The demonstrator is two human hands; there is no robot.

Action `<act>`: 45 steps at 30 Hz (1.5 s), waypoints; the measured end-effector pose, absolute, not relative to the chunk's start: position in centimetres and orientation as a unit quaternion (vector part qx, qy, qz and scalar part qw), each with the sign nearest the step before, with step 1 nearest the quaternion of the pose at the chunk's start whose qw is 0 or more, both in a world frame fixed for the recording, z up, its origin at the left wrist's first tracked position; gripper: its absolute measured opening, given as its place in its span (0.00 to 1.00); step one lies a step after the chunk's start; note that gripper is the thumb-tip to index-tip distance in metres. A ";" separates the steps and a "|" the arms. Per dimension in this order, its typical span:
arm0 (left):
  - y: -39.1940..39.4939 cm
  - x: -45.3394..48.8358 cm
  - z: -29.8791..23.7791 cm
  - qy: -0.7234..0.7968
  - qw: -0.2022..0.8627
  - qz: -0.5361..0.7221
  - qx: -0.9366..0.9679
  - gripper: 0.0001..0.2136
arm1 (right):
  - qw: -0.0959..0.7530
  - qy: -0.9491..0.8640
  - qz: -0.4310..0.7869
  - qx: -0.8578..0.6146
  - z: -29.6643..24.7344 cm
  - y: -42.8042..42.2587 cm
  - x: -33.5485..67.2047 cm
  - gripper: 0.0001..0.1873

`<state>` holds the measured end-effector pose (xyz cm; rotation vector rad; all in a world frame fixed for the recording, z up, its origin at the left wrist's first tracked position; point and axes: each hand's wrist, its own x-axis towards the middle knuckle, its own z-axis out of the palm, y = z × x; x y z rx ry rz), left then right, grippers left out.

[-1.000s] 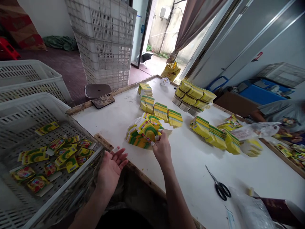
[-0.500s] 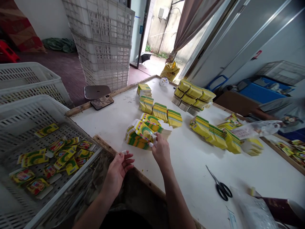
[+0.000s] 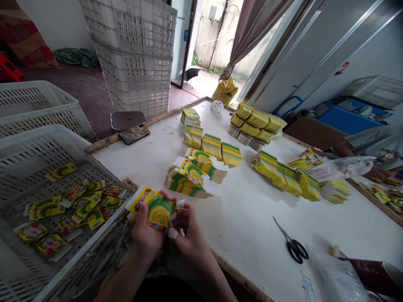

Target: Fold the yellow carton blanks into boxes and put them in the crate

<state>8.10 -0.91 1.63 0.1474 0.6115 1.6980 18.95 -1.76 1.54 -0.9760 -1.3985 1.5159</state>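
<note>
Both my hands hold a small stack of yellow-green printed cards (image 3: 153, 206) just in front of the table's near edge. My left hand (image 3: 144, 233) grips the stack from below. My right hand (image 3: 186, 228) closes on its right side, fingertips wrapped in white tape. Just beyond, a fanned pile of the same cards (image 3: 188, 178) lies on the white table (image 3: 252, 209).
A white plastic crate (image 3: 47, 147) at the left holds several loose cards. Several bundled card stacks (image 3: 256, 126) and rows of them sit farther out. Scissors (image 3: 292, 245) lie at the right, a phone (image 3: 135, 133) at the far-left corner. Another person's arm (image 3: 352, 147) shows at the right.
My right hand has drawn a small stack of cards off the pile and brought it back toward me. My left hand, open before, has closed on that stack.
</note>
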 end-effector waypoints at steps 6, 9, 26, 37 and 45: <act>-1.3 8.4 2.1 0.305 0.603 0.735 0.052 0.23 | 0.414 -0.513 0.644 -0.389 1.5 -3.2 18.5 0.31; -1.6 8.7 1.3 0.335 0.627 0.696 0.104 0.31 | 0.466 -0.451 0.661 -0.378 1.6 -2.2 18.9 0.24; -2.3 8.8 -1.4 0.407 0.601 0.668 0.166 0.15 | 0.541 -0.276 0.703 -0.371 0.8 -1.1 19.4 0.14; -2.8 8.2 -1.2 0.527 0.502 0.621 0.291 0.14 | 0.553 -0.284 0.679 -0.389 0.3 -2.0 19.3 0.15; -2.2 7.8 -0.8 0.470 0.541 0.660 0.224 0.13 | 0.521 -0.353 0.655 -0.419 0.4 -2.1 20.2 0.16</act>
